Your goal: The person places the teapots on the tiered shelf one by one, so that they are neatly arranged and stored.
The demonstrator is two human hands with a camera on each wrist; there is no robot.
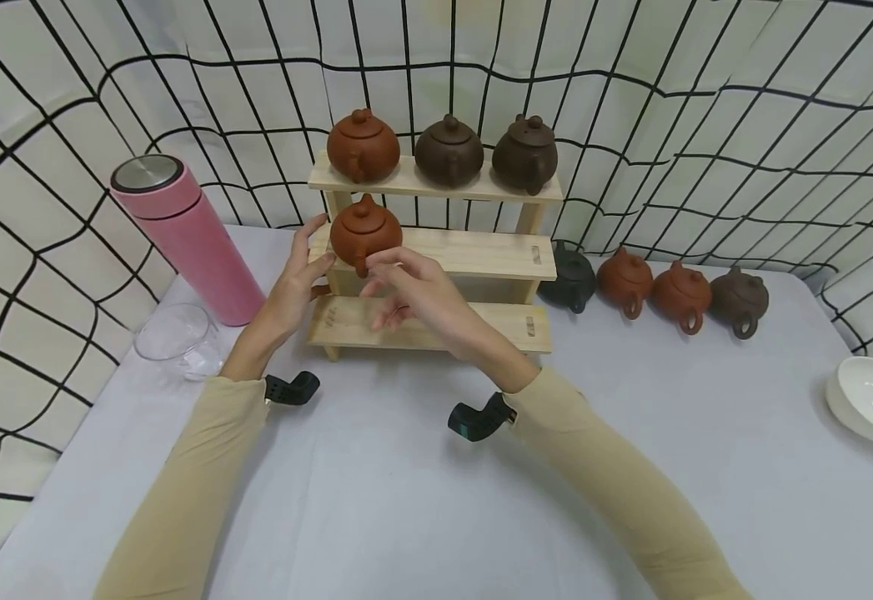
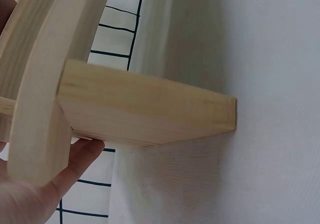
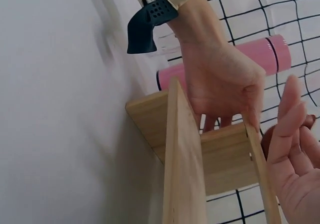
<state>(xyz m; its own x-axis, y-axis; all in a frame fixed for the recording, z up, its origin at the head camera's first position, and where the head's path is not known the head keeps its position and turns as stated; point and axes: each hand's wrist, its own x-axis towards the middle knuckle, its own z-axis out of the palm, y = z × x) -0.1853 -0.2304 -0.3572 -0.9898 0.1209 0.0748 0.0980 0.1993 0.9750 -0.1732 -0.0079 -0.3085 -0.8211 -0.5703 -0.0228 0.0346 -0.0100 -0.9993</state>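
A reddish-brown clay teapot [image 1: 364,229] stands at the left end of the middle tier of a three-tier wooden display rack [image 1: 474,252]. My right hand [image 1: 424,296] is at its handle, thumb and index finger pinching it; the other fingers spread below. In the right wrist view the right hand [image 3: 295,159] partly covers this teapot. My left hand [image 1: 286,292] grips the left side of the rack, its thumb near the middle tier and its fingers behind, as the left wrist view shows. On the top tier sit a reddish teapot [image 1: 363,147] and two dark brown teapots [image 1: 449,152].
Right of the rack stand a black teapot [image 1: 569,279], two reddish teapots [image 1: 625,279] and a brown one [image 1: 740,298]. A pink thermos [image 1: 196,242] and a clear glass bowl [image 1: 177,337] are at left. A white bowl [image 1: 871,400] sits far right. Black-lined wire grid surrounds the table.
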